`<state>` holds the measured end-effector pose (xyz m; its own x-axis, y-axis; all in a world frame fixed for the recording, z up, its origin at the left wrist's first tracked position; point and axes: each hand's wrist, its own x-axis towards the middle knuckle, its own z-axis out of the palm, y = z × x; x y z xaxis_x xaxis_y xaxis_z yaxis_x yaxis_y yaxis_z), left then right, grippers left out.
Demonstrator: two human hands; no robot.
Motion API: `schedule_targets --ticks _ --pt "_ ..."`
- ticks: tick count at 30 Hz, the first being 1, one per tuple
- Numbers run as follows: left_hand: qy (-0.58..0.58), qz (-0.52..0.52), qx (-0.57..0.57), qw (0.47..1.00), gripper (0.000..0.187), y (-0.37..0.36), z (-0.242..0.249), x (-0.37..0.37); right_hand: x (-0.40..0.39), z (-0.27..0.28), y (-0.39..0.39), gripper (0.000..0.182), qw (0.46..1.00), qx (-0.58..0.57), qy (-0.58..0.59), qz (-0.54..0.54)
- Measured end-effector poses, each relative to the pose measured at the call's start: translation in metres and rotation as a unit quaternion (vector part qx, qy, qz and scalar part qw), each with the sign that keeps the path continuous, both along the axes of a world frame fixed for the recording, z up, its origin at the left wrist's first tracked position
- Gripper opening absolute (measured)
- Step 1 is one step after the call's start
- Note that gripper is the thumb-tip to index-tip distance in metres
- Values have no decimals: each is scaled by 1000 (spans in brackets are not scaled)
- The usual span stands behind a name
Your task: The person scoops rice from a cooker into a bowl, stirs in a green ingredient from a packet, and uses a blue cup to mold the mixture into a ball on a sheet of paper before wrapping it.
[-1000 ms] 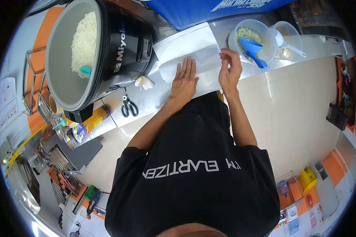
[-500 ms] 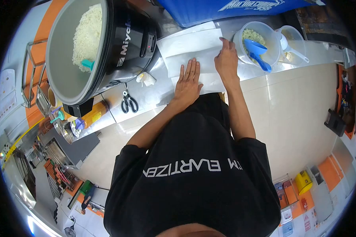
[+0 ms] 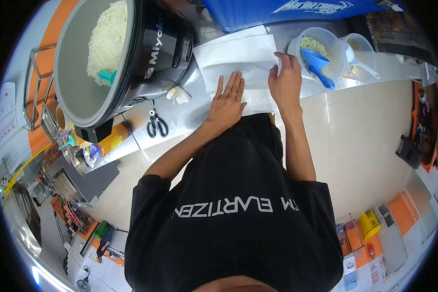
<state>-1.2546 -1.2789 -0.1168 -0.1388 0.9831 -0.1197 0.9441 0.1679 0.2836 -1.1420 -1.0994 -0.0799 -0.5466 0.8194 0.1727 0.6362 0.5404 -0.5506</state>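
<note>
My left hand lies flat, fingers stretched out, on sheets of white paper stacked on the steel counter. At the right edge of the sheets is my right hand, its fingers bent and the thumb apart from the index finger, with nothing visible between them. Just right of it stands a clear tub with a pale green, grainy food and a blue scoop inside. Beside that, another clear container has a white ladle-like utensil across it.
A large Miyako rice cooker stands open on the left, holding white rice and a teal scoop handle. Scissors and a crumpled tissue lie on the counter. Behind the paper is a blue box.
My right hand has shifted slightly right and toward me, off the paper's edge, its thumb now spread from the index finger. My left hand stays flat on the sheets.
</note>
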Motion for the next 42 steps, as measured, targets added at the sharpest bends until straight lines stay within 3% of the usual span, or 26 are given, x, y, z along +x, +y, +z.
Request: schedule_targets --ticks 2,4,6,8,14,16,20,22,24,27,29,32,36,38,42 --pt "-2 -7 0 1000 78 -2 0 -2 -6 1 -7 29 999 -12 46 15" --pt "12 -16 3 1000 75 -3 -1 -4 -6 -20 -23 23 982 -150 56 101" --pt "13 -24 2 1000 74 -4 0 -7 -4 -35 -37 21 990 -79 41 108" --pt "16 -26 0 1000 73 -5 1 -11 3 -45 -44 23 994 -45 -6 95" --pt "12 -39 -6 999 69 -5 4 -14 20 -34 -44 30 988 -156 -3 -2" --pt "5 -35 -3 999 64 -4 7 -15 18 -18 -42 32 997 -62 31 29" --pt "12 -26 0 1000 59 0 14 -16 7 4 -41 41 995 -50 75 31" --pt "23 -38 6 999 56 5 15 -20 8 -5 -29 51 991 -73 47 -99" --pt "-11 -43 32 999 56 7 3 -21 16 -34 -21 57 990 -89 10 -107" --pt "-67 -34 48 996 58 14 4 -20 27 -63 -15 50 973 -189 59 -115" --pt "-87 -18 37 995 60 17 7 -21 29 -73 -12 38 936 -273 165 -148" --pt "-72 -43 53 995 64 16 5 -20 28 -83 -15 34 907 -294 246 -172" --pt "-13 -57 30 998 69 7 3 -17 31 -77 -14 39 899 -324 230 -185" --pt "-9 -62 14 998 71 3 4 -14 30 -80 -12 43 853 -378 278 -228" --pt "16 -71 -8 997 74 -2 0 -12 28 -83 -16 47 839 -365 323 -242"
